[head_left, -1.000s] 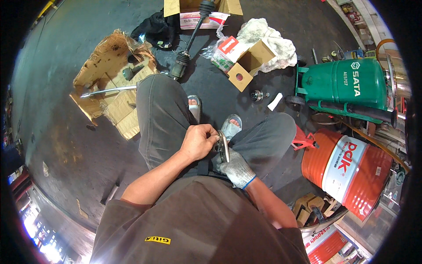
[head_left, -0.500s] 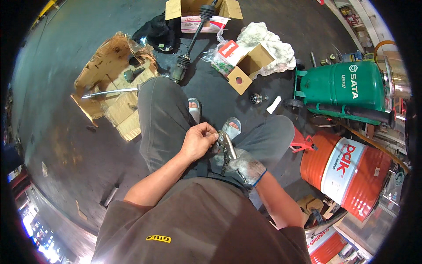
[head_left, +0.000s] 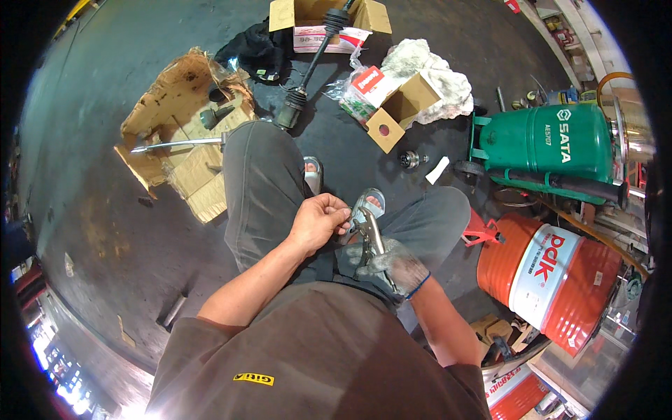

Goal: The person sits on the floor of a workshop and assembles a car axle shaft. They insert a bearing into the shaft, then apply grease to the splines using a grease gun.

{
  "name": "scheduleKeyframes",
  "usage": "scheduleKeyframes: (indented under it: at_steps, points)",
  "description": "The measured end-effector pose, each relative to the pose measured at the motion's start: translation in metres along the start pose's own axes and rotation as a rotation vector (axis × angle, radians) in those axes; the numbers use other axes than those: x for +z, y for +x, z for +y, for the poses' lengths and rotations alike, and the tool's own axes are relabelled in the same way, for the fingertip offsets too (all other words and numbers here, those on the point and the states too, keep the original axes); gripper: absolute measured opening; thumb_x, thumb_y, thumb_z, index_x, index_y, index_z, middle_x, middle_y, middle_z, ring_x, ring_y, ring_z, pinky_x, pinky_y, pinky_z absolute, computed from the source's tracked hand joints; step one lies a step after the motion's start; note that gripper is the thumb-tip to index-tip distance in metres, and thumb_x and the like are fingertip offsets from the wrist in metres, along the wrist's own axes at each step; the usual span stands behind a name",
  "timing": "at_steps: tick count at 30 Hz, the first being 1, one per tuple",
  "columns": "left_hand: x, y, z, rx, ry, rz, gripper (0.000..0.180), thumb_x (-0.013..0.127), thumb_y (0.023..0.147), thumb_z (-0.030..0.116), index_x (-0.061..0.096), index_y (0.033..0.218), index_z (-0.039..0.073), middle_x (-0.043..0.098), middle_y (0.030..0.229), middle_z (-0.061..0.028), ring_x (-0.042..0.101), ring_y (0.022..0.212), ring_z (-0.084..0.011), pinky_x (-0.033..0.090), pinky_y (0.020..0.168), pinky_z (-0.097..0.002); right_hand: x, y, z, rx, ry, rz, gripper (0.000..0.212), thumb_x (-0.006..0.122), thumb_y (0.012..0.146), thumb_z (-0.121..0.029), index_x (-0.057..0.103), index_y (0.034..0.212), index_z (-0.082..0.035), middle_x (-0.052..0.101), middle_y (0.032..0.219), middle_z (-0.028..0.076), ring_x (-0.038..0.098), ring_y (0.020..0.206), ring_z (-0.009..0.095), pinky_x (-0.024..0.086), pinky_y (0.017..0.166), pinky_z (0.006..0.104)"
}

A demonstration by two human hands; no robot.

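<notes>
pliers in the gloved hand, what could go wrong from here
The bare left hand is close to the jaws of the pliers, so a fingertip might get pinched if they close.

If the pliers slipped from the gloved right hand, they could hit the toes showing in the right sandal.

The round metal part on the floor could roll if kicked.

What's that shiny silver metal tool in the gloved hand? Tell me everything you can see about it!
The shiny silver metal tool looks like a pair of pliers, with a smooth bright bar and a thinner, darker arm beside it. It slants, its head toward the top of the picture and its handle end toward the lower right. The gloved right hand holds the handle, hiding part of it. The head is close to the bare left hand; whether they touch is unclear.
</notes>
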State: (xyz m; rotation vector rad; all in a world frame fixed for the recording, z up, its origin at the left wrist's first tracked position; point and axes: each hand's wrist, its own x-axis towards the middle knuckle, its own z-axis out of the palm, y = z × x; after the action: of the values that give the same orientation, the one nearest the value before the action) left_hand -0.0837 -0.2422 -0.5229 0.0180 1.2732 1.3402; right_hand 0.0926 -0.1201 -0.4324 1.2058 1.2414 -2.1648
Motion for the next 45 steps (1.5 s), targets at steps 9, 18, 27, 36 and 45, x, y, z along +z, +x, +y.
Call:
scheduleKeyframes:
  at_steps: [9,18,27,36,45]
  points:
    - [0.003,0.001,0.002,0.006,-0.04,0.033,0.015,0.07,0.1,-0.002,0.066,0.115,-0.006,0.075,0.094,-0.0107,0.074,0.083,-0.0149,0.062,0.074,-0.0277,-0.002,0.0,0.002,-0.007,-0.051,0.008,0.053,0.058,0.083,-0.001,0.062,0.134,0.011,0.074,0.119,0.015,0.073,0.104,0.023,0.06,0.094,0.0359]
    - [-0.003,0.004,0.006,-0.02,-0.229,-0.013,0.016,0.072,0.1,0.0,0.069,0.116,-0.002,0.076,0.099,-0.0102,0.075,0.086,-0.0165,0.064,0.077,-0.0289,0.001,-0.007,-0.003,0.016,0.022,0.017,0.059,0.054,0.081,0.002,0.058,0.14,0.009,0.07,0.128,0.016,0.07,0.114,0.024,0.06,0.097,0.036]
    - [-0.002,0.0,0.009,-0.028,-0.227,-0.05,0.018,0.068,0.102,-0.002,0.068,0.119,-0.007,0.075,0.104,-0.012,0.074,0.09,-0.0158,0.063,0.083,-0.0273,0.007,-0.013,0.0,-0.082,-0.121,0.036,0.052,0.064,0.084,0.002,0.062,0.136,0.007,0.073,0.126,0.014,0.069,0.116,0.022,0.058,0.1,0.0356]
    - [0.003,0.001,0.005,0.008,-0.208,-0.067,0.012,0.071,0.101,0.002,0.07,0.113,-0.003,0.075,0.102,-0.0098,0.075,0.089,-0.0171,0.065,0.083,-0.0299,0.009,-0.018,-0.003,-0.05,0.006,0.071,0.055,0.064,0.082,0.005,0.062,0.136,0.007,0.073,0.123,0.012,0.07,0.115,0.022,0.058,0.099,0.0348]
    - [0.002,0.005,-0.004,0.095,0.002,-0.075,0.011,0.076,0.099,0.003,0.068,0.105,-0.001,0.073,0.087,-0.0061,0.069,0.074,-0.0117,0.057,0.066,-0.0261,0.01,-0.019,-0.004,-0.031,0.093,0.096,0.06,0.057,0.079,0.007,0.059,0.139,0.006,0.071,0.124,0.013,0.07,0.11,0.021,0.06,0.096,0.0336]
